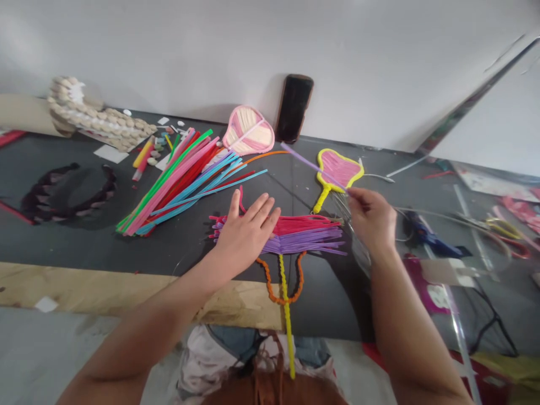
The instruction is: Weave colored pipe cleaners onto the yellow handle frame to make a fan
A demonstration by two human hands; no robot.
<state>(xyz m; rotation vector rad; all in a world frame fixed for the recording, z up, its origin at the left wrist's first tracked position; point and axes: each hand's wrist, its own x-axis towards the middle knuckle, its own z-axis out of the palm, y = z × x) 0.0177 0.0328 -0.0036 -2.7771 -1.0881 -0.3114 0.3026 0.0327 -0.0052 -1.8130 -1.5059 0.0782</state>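
Note:
My right hand pinches one end of a purple pipe cleaner, which slants up to the left above the table. My left hand lies flat, fingers spread, on a row of red and purple pipe cleaners. Below that row hang a twisted yellow stem and a looped orange twist. The stem's lower end reaches past the table edge. Beyond my hands rests a small pink fan shape with a yellow border and handle.
Loose coloured pipe cleaners lie at left, beside a dark headband. A pink and cream fan shape and a phone lean at the wall. At right are a blue glue gun, scissors and cords.

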